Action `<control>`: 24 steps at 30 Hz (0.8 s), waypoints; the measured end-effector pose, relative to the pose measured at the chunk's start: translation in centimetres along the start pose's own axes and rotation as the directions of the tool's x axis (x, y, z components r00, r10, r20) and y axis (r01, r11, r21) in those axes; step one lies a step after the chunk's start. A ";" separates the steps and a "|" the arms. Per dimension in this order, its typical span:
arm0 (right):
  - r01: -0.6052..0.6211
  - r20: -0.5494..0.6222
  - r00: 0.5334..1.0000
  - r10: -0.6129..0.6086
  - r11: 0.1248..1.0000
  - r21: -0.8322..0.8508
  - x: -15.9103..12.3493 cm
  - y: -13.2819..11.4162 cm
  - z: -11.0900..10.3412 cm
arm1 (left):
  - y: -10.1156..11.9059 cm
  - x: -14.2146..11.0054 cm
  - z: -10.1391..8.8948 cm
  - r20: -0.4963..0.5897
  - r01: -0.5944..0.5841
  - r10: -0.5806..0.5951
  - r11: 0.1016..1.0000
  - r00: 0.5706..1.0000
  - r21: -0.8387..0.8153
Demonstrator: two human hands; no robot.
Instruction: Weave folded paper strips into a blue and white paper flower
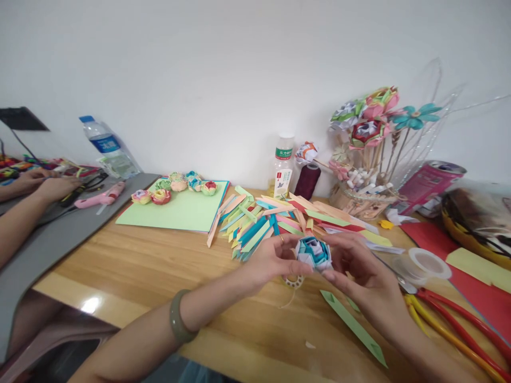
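I've got 1 blue-white paper flower (314,252) btwn my L grip (275,259) & R grip (365,268), both pinching it above the tabletop (159,260). 1 green strip (353,329) nr R grip. Behind: 1 strip pile (253,229), too many to ct. Left: approx 6 small flowers (161,197), 1 green sheet (175,218) under 'em.

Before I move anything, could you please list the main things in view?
paper flower: 1, blue-white, held centre
paper strips: many, multicoloured, table centre
small flowers: several, multicoloured, on green sheets
bottles: 2, clear, by wall
spool: 1, maroon, by wall
flower basket: 1, brown, right rear
can: 1, pink, right
glue gun: 1, pink, left
tool handles: unclear, red-yellow, right
coworker's hands: 2, left
left hand: 1, on flower
right hand: 1, on flower
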State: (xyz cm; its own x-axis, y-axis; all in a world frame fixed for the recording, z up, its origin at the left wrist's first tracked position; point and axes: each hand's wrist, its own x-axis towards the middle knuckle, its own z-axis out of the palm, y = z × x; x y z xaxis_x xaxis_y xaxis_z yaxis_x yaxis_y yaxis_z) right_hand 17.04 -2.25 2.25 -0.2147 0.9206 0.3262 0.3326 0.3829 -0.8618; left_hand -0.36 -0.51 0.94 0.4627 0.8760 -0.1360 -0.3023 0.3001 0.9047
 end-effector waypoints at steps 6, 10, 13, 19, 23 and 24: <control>0.112 0.059 0.993 -0.106 0.987 -0.115 0.1 -0.4 0.0 | -0.2 0.1 0.1 -0.005 0.017 -0.017 0.999 1.000 0.044; 0.126 0.065 0.991 -0.120 0.986 -0.106 0.0 -0.2 -0.3 | -0.2 0.0 0.1 0.135 0.045 -0.025 0.988 0.990 -0.150; 0.116 0.072 0.991 -0.109 0.987 -0.110 0.0 -0.1 -0.6 | -0.3 0.0 0.1 0.204 0.085 -0.040 0.972 0.978 -0.218; 0.098 0.064 0.994 -0.093 0.991 -0.090 0.0 0.0 -0.6 | -0.2 0.0 0.1 0.121 0.046 -0.020 0.975 0.992 -0.218; 0.093 -0.060 0.993 -0.099 0.991 -0.098 0.1 -0.2 -0.3 | -0.3 0.3 0.2 0.035 -0.120 0.128 0.974 0.991 -0.192; 0.071 -0.066 0.995 -0.078 0.993 -0.097 0.1 -0.2 -0.2 | -0.4 0.4 0.2 0.013 -0.170 0.174 0.972 0.985 -0.163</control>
State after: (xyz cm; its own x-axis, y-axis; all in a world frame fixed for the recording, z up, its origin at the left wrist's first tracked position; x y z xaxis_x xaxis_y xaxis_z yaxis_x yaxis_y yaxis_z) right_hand 17.14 -2.24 2.56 -0.1789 0.8912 0.4170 0.4040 0.4529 -0.7947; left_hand 0.12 -0.39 0.63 0.4139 0.9098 0.0289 -0.5081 0.2046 0.8366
